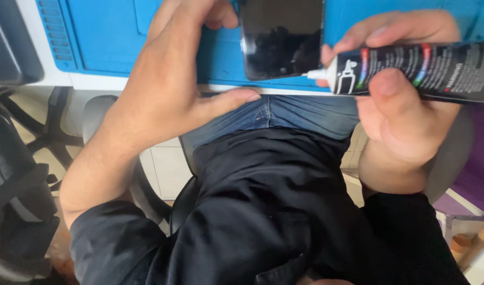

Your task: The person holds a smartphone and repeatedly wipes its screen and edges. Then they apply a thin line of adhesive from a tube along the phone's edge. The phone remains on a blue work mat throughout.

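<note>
gripping a glossy black tube [410,71], right hand [405,113] fingers closed; left hand [168,79] steadies a slab-like phone [281,37].

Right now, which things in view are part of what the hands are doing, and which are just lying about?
In use:
- phone, steadied by left hand
- black glue tube, held in right hand, nozzle at the phone's edge
- blue work mat under the phone

Lying about:
- office chair

Glossy black glass phone [281,37], shiny plastic tube [416,71], matt blue rubbery mat [110,31]
</note>
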